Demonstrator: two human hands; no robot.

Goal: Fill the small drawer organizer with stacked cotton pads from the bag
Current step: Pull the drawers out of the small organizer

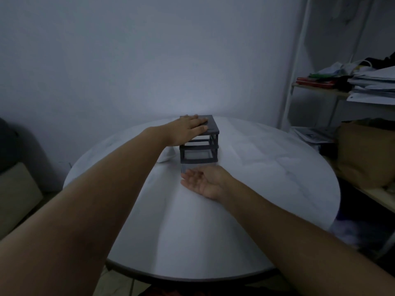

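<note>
Hands on the job, seen from the head camera: the left hand (pixel 188 130) lies flat on the organizer (pixel 201 146), fingers straight and spread across its dark lid, pressing down and gripping nothing. The organizer, a small dark grey frame with open tiers, stands upright on the round white tabletop (pixel 256 189), toward the far edge and about midway across. Down at its base, a clear drawer (pixel 188 167) juts a little toward the near edge, though it is blurred and hard to read. The right hand (pixel 205 182) is just in front of it, palm turned up, fingers loosely extended toward the drawer front, with nothing in its grasp; whether the fingertips touch the drawer, I cannot tell. Tucked just left of the organizer, a white bag (pixel 167 155) rests on the tabletop, half hidden behind the left wrist, and its contents cannot be made out. Off the right edge of the table, a shelf (pixel 320 88) carries a pile of papers (pixel 372 86), and below it sits a brown sack (pixel 363 154). Lighting is dim throughout.
</note>
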